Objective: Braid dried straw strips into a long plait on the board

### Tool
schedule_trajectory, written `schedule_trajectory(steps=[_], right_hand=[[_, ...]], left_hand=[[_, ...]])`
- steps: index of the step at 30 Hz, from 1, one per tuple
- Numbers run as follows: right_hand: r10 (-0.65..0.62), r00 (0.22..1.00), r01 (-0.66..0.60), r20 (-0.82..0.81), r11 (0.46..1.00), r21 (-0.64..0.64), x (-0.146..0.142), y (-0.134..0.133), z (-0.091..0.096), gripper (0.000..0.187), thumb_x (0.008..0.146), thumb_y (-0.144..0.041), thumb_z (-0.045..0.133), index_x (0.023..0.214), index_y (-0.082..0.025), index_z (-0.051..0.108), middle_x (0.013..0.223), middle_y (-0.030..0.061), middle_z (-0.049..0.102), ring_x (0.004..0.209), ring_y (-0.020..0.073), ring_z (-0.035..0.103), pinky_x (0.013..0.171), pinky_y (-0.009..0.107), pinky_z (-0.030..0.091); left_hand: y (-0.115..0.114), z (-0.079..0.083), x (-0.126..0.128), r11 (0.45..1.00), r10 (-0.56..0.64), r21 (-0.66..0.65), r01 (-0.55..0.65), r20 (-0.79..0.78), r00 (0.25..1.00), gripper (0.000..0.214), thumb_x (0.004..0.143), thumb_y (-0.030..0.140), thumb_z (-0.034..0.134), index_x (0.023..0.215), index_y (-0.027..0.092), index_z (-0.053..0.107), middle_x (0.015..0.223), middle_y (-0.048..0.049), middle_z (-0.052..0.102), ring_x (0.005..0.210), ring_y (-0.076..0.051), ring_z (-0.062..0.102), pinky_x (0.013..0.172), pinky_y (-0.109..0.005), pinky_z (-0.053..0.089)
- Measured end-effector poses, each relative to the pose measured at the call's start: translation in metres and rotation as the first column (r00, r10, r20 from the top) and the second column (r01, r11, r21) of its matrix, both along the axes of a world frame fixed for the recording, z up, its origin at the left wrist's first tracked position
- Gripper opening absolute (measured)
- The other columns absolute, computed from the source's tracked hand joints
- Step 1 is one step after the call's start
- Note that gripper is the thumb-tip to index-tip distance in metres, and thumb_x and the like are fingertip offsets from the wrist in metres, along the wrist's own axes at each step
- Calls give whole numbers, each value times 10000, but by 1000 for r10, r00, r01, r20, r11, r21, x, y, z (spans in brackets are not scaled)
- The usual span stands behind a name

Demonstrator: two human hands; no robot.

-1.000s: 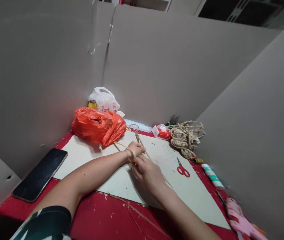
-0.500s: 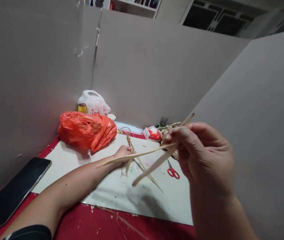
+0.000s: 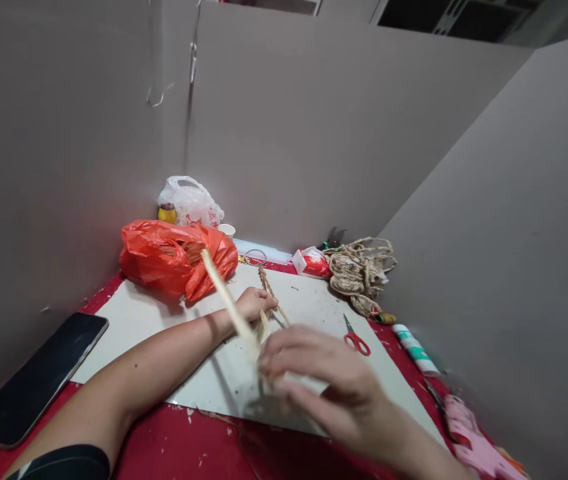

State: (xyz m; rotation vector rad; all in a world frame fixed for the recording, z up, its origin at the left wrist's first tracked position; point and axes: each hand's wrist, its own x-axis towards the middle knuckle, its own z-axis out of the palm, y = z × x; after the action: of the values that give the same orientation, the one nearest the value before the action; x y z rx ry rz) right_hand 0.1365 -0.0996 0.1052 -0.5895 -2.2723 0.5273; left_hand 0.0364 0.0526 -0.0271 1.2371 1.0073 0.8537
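My left hand (image 3: 254, 305) is closed around the lower end of a braided straw cord (image 3: 265, 279) on the white board. The cord runs back toward a metal ring (image 3: 255, 257). Loose strands poke out below the fist. Closer to the camera, my right hand (image 3: 314, 380) is smeared by motion, its fingers bent around the end of a pale flat straw strip (image 3: 224, 293). The strip slants up to the left in front of my left forearm. Red-handled scissors (image 3: 357, 341) lie right of both hands.
An orange plastic bag (image 3: 174, 257) sits at the back left, a phone (image 3: 39, 377) at the left edge. Rope coils (image 3: 359, 267) and a red tissue pack (image 3: 313, 263) stand at the back right. A pink glue gun (image 3: 474, 433) lies right. Grey partitions (image 3: 289, 133) enclose the table.
My right hand has come down and left, turning over, and the strip in it now points up left. The left hand keeps its grip. The view has shifted slightly, showing more on the right.
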Motion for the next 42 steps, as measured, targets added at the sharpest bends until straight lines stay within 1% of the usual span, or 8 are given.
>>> schedule_trajectory(steps=[2,5,9,15,22,27,33,42], right_hand=[[80,971,-34,227,979,-201,6,-11,-20,145,837,-242,584,939,-246,686,824,34,681,797,155,624,748,275,486],[-99,959,180,265,936,-303,13,-6,-46,253,895,-329,475,868,-194,687,777,45,678,705,148,612,676,255,469],[-491,773,576,401,809,-121,5,21,-71,425,884,-444,433,604,-185,620,533,23,584,495,138,507,501,249,360],[-567,552,694,611,719,42,-19,34,-107,325,819,-419,519,633,-165,600,587,71,619,519,154,536,490,254,278],[-536,819,556,206,650,-518,-1,40,-107,138,760,-245,496,642,-173,487,546,-13,533,513,120,488,507,224,358],[-710,666,294,-228,531,-794,14,53,-92,250,738,-391,582,807,-199,439,662,-7,611,549,135,568,478,222,417],[-767,429,13,-477,533,-846,28,70,-92,265,651,-292,650,858,-193,518,573,-68,501,411,76,447,421,204,393],[-748,551,190,-370,544,-817,10,66,-107,386,688,-521,657,664,-175,489,459,-95,278,373,52,232,363,190,179]], left_hand=[[2,-2,1,1000,-28,5,28,-20,999,210,756,268,607,603,130,568,400,57,375,369,-56,299,397,-219,199],[3,-3,2,999,-32,3,32,-47,998,220,763,305,603,628,133,580,362,76,323,327,-50,232,381,-223,128],[1,1,1,999,-37,7,38,-52,998,222,762,322,612,657,127,594,370,78,331,325,-46,230,380,-222,120],[0,2,1,999,-43,-1,43,-55,998,207,758,305,607,657,125,598,368,76,317,328,-47,225,379,-228,104],[4,-5,-1,998,-46,44,48,-38,998,225,733,336,611,638,137,570,378,81,322,322,-46,236,367,-224,126],[4,-1,-6,994,-108,28,108,3,994,307,712,436,621,659,148,528,415,84,357,326,-40,240,373,-220,124],[1,12,-10,990,-134,-34,137,76,988,328,672,437,666,652,162,489,411,112,277,342,-24,153,398,-227,66],[-6,10,-10,997,-62,-46,65,54,997,206,713,324,633,661,140,556,395,77,360,325,-46,238,380,-222,128]])
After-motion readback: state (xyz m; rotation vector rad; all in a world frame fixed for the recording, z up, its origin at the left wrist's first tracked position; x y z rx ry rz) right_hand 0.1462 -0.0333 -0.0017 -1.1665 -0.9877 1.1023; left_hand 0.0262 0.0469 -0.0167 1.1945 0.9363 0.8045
